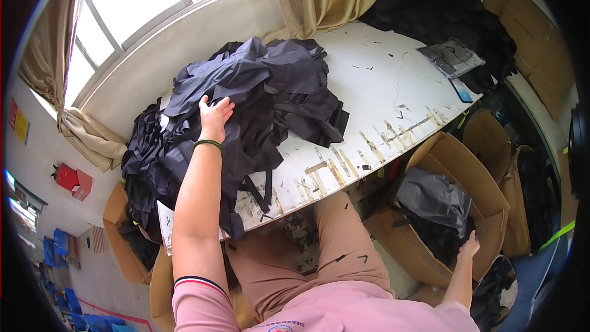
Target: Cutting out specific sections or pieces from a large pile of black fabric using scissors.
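A heap of dark navy-black fabric pieces covers the left part of the white table. My left hand is open over this heap, its fingers spread and touching or just above the cloth; a dark band circles the wrist. Off to the right, my right hand reaches over the side of an open cardboard box. Its fingers look loosely bent, with nothing visible in them. Inside that box lie a grey plastic bag and black cloth pieces.
Small black scraps and strips of worn tape mark the white table. At its far right are a black fabric pile, a clear plastic packet and a phone-like object. Another carton stands below the table's left end.
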Demonstrator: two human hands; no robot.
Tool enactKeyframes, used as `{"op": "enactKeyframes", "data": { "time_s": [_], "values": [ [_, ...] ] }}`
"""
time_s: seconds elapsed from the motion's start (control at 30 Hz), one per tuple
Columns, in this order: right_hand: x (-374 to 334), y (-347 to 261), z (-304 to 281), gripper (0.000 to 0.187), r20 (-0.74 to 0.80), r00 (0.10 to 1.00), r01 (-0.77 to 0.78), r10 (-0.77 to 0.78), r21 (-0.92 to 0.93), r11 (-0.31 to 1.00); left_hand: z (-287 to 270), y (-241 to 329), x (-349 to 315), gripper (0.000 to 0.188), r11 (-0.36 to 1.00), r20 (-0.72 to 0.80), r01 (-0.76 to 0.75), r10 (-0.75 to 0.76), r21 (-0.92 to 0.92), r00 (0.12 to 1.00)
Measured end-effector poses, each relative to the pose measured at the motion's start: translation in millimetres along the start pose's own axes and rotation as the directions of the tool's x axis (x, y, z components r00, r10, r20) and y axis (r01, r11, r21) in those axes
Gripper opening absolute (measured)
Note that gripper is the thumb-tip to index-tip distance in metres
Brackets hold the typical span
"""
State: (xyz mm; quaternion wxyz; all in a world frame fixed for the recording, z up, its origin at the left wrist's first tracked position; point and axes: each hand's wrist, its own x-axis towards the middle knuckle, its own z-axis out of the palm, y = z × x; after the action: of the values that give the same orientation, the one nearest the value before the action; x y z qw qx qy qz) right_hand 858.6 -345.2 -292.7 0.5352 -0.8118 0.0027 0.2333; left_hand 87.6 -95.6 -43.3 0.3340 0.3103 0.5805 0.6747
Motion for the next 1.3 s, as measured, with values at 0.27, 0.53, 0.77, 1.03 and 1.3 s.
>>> {"op": "enactKeyframes", "data": {
  "time_s": [0.27, 0.53, 0.77, 1.03, 1.3],
  "values": [
    [-103.0, -47.0, 87.6, 0.023, 0.412, 0.844, 0.350, -0.344, 0.065, 0.935, -1.0, 25.4, -60.3, 0.009, 0.909, 0.109, -0.412, 0.404, 0.064, 0.908],
    [-289.4, -85.4, 192.1, 0.020, 0.833, 0.319, 0.317, -0.453, 0.357, 0.879, -73.5, -17.9, -250.5, 0.019, 0.581, 0.501, -0.681, 0.469, 0.445, 0.727],
    [-447.8, -82.4, 178.4, 0.026, 0.758, -0.426, 0.391, -0.494, 0.646, 0.655, -121.5, -38.0, -330.4, 0.019, 0.806, 0.445, -0.395, 0.187, 0.440, 0.876],
    [-508.1, -46.3, 109.1, 0.044, 0.559, -0.748, 0.147, -0.357, 0.665, 0.732, -120.4, 53.5, -346.7, 0.020, 0.925, 0.651, 0.371, -0.332, 0.082, 0.683],
    [-460.4, -73.8, 80.2, 0.020, 0.742, -0.650, -0.115, -0.164, 0.118, 0.986, -88.3, 14.8, -339.3, 0.055, 0.668, 0.781, 0.607, -0.061, -0.431, 0.621]
  ]
}}
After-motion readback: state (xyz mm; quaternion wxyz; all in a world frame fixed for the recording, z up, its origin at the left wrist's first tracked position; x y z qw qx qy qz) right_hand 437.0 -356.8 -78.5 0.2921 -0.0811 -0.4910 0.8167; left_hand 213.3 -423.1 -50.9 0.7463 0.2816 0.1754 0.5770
